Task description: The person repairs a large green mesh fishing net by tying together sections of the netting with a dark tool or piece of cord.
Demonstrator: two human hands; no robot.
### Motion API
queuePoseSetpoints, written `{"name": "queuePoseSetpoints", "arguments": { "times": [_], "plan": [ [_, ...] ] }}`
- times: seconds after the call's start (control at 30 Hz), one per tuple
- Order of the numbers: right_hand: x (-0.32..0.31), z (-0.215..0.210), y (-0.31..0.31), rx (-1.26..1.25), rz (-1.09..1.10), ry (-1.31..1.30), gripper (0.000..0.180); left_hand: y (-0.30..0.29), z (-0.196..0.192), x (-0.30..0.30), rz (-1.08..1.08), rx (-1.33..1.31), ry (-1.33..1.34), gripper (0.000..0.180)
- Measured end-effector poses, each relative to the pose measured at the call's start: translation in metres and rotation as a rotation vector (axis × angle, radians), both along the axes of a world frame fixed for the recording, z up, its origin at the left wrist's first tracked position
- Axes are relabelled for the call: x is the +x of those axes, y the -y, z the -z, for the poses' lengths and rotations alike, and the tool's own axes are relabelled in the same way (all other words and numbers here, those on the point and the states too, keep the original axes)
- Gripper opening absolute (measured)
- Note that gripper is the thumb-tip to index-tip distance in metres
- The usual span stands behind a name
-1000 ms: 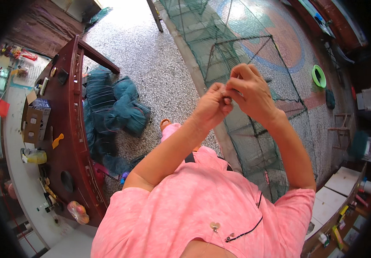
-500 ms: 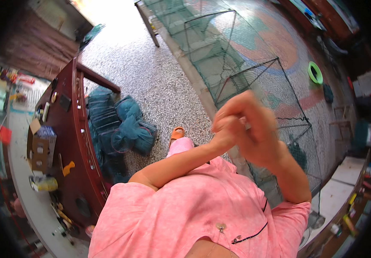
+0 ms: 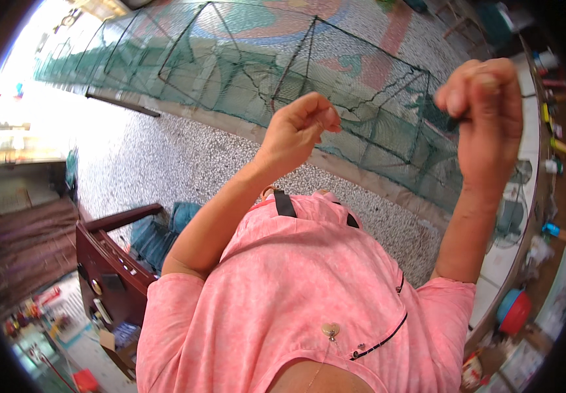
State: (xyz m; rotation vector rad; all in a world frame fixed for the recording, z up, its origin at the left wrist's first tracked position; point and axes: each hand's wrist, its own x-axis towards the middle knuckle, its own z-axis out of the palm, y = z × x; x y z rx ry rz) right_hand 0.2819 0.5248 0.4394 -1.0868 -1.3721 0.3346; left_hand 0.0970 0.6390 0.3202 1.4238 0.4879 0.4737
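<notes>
A long green net trap [image 3: 230,88] with dark square wire frames stretches across the floor in front of me. Over its near side is my left hand [image 3: 301,130], thumb and fingers pinched together; whatever lies between them is too small to name. My right hand [image 3: 489,114] is raised at the right, near the trap's end, its fingers curled in with the tips pressed together. Any thin thing in that grip cannot be made out. The two hands are well apart, and no strand between them is visible.
To the left stands a dark red wooden table [image 3: 116,272], with bundled blue-green netting [image 3: 155,236] on the floor beside it. A cardboard box [image 3: 117,354] is at lower left. Along the right runs a cluttered shelf with a red and blue bowl [image 3: 513,311]. Speckled floor [image 3: 165,157] lies between.
My hands were close together and have parted, the right one moving up and to the right. My view has turned rightward, so the trap now runs across it.
</notes>
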Motion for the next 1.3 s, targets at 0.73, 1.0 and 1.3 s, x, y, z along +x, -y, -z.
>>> {"name": "queuePoseSetpoints", "arguments": {
  "times": [0.73, 1.0, 1.3],
  "plan": [
    [-0.104, 0.157, 0.005, -0.432, 0.801, -0.110, 0.015, -0.067, 0.009, 0.049, 0.508, 0.269, -0.334, 0.013],
    [-0.112, 0.143, -0.006, -0.547, 0.896, 0.254, 0.014, -0.054, 0.021, 0.043, 0.419, 0.391, -0.321, 0.014],
    [-0.079, 0.121, -0.031, -0.702, 0.736, 0.326, 0.013, -0.035, 0.044, 0.037, -0.018, 0.574, 0.099, 0.013]
  ]
}}
